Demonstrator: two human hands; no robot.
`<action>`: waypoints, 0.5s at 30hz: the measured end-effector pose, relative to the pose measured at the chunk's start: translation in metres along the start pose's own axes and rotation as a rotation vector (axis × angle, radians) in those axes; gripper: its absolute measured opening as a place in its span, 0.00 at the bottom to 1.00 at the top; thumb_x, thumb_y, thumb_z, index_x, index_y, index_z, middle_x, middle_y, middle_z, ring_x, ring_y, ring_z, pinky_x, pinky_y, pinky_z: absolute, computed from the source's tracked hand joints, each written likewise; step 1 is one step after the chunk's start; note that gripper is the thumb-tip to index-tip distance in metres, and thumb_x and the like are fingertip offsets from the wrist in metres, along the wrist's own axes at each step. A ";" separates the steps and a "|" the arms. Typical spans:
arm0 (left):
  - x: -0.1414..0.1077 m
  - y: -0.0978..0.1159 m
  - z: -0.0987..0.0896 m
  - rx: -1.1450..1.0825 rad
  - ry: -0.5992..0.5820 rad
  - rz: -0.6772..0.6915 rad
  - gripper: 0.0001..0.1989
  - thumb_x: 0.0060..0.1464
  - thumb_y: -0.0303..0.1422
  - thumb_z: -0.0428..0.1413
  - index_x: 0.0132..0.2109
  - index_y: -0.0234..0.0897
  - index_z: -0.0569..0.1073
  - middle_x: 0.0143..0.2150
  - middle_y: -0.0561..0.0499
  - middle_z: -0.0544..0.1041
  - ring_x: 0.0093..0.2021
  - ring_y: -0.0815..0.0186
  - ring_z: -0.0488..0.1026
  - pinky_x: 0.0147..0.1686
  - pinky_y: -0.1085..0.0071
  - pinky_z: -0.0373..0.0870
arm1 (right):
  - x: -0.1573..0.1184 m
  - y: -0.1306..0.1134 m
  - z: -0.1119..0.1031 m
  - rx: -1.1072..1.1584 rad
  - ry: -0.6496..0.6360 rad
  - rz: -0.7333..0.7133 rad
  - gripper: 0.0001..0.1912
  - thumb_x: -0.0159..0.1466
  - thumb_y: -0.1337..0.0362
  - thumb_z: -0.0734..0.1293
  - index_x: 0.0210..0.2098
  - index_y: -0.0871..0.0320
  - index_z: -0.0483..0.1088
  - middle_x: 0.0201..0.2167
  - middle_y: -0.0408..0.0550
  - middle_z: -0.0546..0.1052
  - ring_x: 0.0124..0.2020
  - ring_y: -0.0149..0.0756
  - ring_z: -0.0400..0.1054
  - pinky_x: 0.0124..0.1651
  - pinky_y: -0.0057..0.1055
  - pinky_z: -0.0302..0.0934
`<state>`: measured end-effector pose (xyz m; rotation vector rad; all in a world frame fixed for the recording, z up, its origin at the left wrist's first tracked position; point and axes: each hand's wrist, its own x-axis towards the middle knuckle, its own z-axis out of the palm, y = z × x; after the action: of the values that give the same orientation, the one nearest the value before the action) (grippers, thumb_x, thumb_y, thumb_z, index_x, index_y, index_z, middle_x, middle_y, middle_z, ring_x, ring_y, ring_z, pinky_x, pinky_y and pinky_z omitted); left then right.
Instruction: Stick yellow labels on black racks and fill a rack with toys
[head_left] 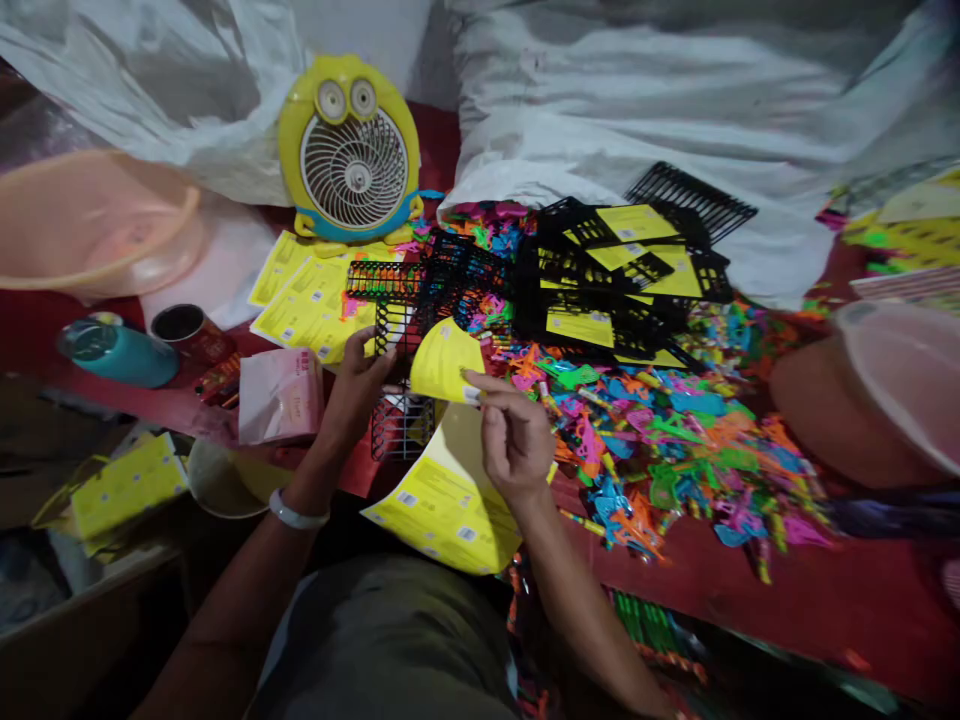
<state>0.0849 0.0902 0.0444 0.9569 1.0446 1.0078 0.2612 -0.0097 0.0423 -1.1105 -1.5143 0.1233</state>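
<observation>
My left hand (360, 378) is closed on the side of a black plastic rack (397, 425) at the table's front edge. Between thumb and fingers, my right hand (514, 435) pinches a yellow label (446, 365), which curls over the rack's right side. Below it, a yellow printed sheet (450, 510) with small white barcode boxes rests across my lap. More black racks (465, 280) lie just beyond my hands, and others are piled with yellow labels (637, 220) on them.
Small colourful plastic pieces (675, 430) cover the red table (825, 600) at the right. A yellow fan (356, 160) stands behind yellow sheets (300, 310). At the left are a pink basin (97, 225), teal bottle (124, 352), dark cup (187, 330) and tissue pack (277, 395).
</observation>
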 end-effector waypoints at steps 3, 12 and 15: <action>-0.016 -0.007 -0.009 -0.074 -0.019 -0.044 0.20 0.56 0.41 0.63 0.53 0.39 0.75 0.46 0.48 0.82 0.47 0.59 0.79 0.47 0.65 0.77 | -0.006 0.000 0.010 0.022 -0.151 -0.158 0.12 0.71 0.73 0.61 0.52 0.56 0.67 0.51 0.60 0.81 0.54 0.43 0.79 0.48 0.42 0.79; -0.036 -0.019 -0.027 -0.159 0.109 -0.206 0.17 0.56 0.45 0.62 0.45 0.36 0.79 0.46 0.43 0.83 0.55 0.52 0.77 0.52 0.61 0.76 | -0.030 -0.002 0.027 0.021 -0.369 -0.215 0.18 0.68 0.77 0.62 0.55 0.58 0.66 0.52 0.64 0.80 0.56 0.44 0.77 0.51 0.44 0.79; -0.037 -0.014 -0.032 -0.101 0.146 -0.116 0.14 0.57 0.43 0.61 0.44 0.38 0.79 0.49 0.43 0.83 0.60 0.54 0.74 0.54 0.65 0.74 | -0.028 -0.002 0.031 0.004 -0.390 -0.233 0.18 0.67 0.78 0.62 0.54 0.58 0.66 0.52 0.65 0.80 0.56 0.45 0.77 0.51 0.44 0.79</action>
<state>0.0500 0.0555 0.0322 0.7411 1.1459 1.0351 0.2308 -0.0148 0.0136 -0.9326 -1.9795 0.1907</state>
